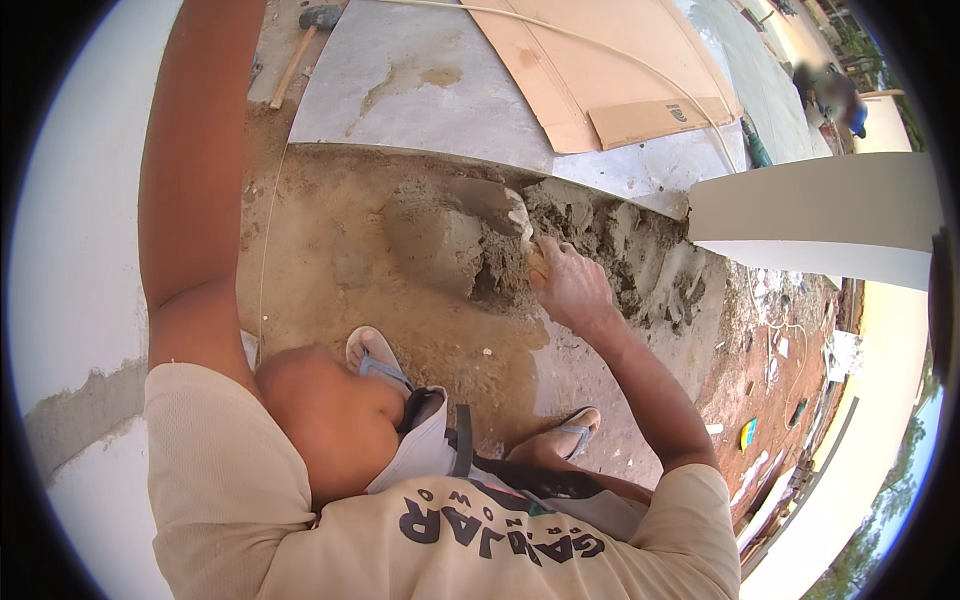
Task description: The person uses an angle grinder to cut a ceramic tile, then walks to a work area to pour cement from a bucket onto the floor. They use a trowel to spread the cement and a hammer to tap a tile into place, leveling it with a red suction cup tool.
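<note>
Trowel with mortar-smeared metal blade and yellowish handle (519, 212) is at the wet grey mortar (435, 240), right hand (572, 285) gripping it; its long axis slants far-left, blade foremost. Just beyond runs the flat grey slab (430, 118)'s near edge; brown sandy ground (325, 230) spreads left. The left hand is out of view; its state I cannot tell.
</note>
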Demonstrator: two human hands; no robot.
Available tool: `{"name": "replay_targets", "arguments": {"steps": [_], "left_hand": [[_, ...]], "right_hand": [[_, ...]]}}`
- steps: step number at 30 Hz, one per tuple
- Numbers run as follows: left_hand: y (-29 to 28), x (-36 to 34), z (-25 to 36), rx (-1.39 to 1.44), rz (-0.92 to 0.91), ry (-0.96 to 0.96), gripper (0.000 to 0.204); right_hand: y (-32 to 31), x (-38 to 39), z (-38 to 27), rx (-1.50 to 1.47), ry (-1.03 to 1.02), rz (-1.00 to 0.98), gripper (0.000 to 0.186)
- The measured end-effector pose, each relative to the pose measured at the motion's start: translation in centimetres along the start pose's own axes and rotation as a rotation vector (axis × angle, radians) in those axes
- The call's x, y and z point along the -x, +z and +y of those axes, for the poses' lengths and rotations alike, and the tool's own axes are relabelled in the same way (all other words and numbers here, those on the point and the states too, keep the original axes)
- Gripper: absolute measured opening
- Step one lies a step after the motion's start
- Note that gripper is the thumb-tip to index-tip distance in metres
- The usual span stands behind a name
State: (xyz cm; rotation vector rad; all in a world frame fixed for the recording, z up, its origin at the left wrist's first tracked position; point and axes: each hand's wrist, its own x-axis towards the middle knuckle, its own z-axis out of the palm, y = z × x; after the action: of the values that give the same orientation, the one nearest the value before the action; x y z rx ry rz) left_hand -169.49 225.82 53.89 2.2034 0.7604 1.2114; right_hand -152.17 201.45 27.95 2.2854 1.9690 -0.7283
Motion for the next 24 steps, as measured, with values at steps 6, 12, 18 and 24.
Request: {"name": "replay_targets", "arguments": {"steps": [6,12,18,24], "left_hand": [[-10.4,14.1,-22.8,-0.342,-0.132,-0.531,0.064],[-22.9,45.4,-34.8,-1.082,0.058,-1.185,0.080],[-20.0,55.1,-30.8,-1.136,0.048,-1.541,0.074],[-23.2,60.8,-32.4,-1.045,-0.076,-1.518,0.067]], "right_hand": [[-4.2,2.1,2.7,-0.177,0.126,0.076,0.049],[0.0,4.4,0.5,-0.488,-0.004,-0.188,0.047],[10.5,7.3,1.0,-0.370,-0.165,-0.355,0.047],[14.6,7.2,0.7,-0.167,-0.264,-0.523,0.041]]}}
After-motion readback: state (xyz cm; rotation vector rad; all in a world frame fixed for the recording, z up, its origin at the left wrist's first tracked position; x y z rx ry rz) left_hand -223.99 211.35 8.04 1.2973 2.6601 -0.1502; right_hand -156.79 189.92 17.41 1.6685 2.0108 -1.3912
